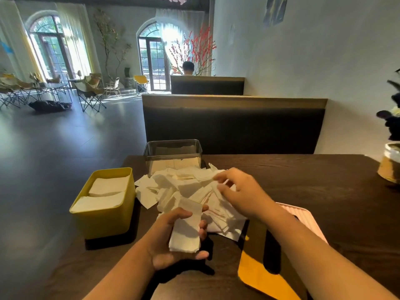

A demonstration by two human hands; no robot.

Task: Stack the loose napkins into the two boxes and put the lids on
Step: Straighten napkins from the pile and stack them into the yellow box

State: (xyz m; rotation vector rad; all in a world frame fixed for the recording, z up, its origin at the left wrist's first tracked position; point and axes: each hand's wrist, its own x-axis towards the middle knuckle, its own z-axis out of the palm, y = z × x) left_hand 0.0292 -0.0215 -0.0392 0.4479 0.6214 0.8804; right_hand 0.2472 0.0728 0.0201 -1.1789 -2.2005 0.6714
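Note:
A heap of loose white napkins (190, 189) lies in the middle of the dark table. My left hand (173, 237) grips a small stack of napkins (186, 228) upright near the front of the heap. My right hand (240, 191) hovers over the heap's right side, its fingers curled and pinching at a napkin's edge. A yellow box (101, 215) stands at the left with two neat piles inside. Behind the heap stands a clear box (173, 152) with napkins at its bottom. A yellow lid (259, 269) with a dark slot lies under my right forearm.
A white ribbed lid (303, 215) lies to the right, partly under my right arm. A gold pot with a dark plant (389, 165) stands at the table's far right edge (368, 156). A dark booth backrest (233, 124) rises behind the table. A person sits further back.

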